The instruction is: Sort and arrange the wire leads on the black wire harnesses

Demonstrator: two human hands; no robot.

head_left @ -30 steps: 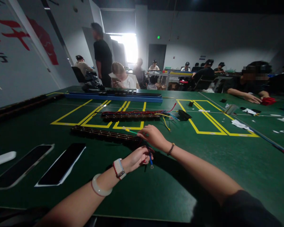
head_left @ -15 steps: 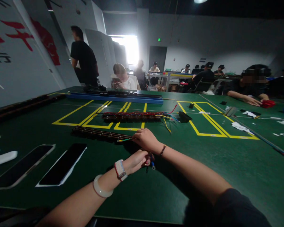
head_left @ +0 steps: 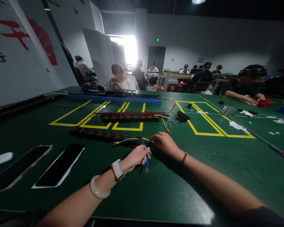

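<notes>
A long dark strip [head_left: 101, 134] lies on the green table, with loose wires at its right end. My left hand [head_left: 137, 156] is closed on a blue wire [head_left: 147, 162], whose ring terminal hangs below the fingers. A green wire [head_left: 126, 140] reaches left over the strip and ends in a ring terminal. My right hand [head_left: 164, 142] is just right of the strip's end, with its fingertips together at a yellow wire [head_left: 145, 139]. Beyond the hands lies a second dark strip [head_left: 132, 117] with red, yellow and blue wires at its right end.
Two dark phones [head_left: 21, 167] [head_left: 60, 165] lie at the left. A blue tray [head_left: 113, 98] spans the table's far side. Yellow tape outlines [head_left: 210, 134] mark the tabletop. Across the table at the right, a person's hands [head_left: 251, 101] hold red material [head_left: 264, 103].
My right hand has moved right, off the strip's end, uncovering the wires there. The blue wire now shows more in my left hand. The standing person at the back left is gone from view.
</notes>
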